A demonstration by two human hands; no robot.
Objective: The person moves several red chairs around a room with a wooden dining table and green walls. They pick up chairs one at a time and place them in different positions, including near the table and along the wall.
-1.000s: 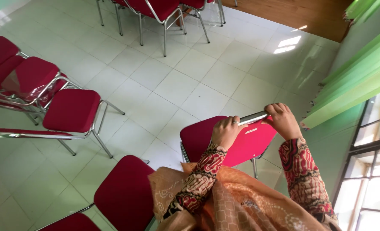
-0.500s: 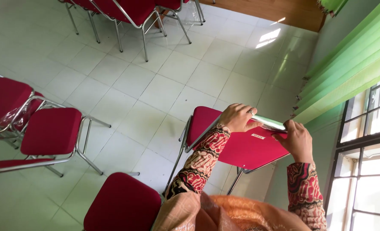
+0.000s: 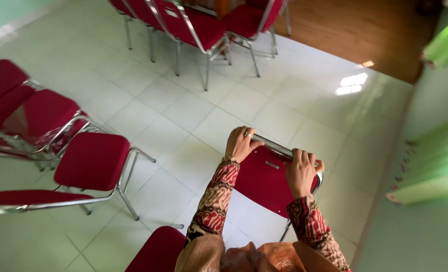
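A red padded chair [image 3: 264,179] with a chrome frame stands right in front of me, seen from behind and above. My left hand [image 3: 240,143] grips the left end of its chrome top bar [image 3: 279,147]. My right hand [image 3: 301,171] is closed over the right end of the same bar. Both sleeves are red patterned cloth. Only the red backrest shows below the bar; the seat is hidden behind it.
Red chairs [image 3: 90,161] stand in a row at the left, more red chairs [image 3: 199,25] at the back, and another red seat [image 3: 158,252] lies at the bottom edge. White tiled floor [image 3: 183,111] spreads between them. A green wall [image 3: 425,166] is at the right, a wooden platform [image 3: 365,30] behind.
The chair has turned with my hands on its top bar: the bar now slants down to the right, the seat has dropped out of sight, and the view has swung away from the window.
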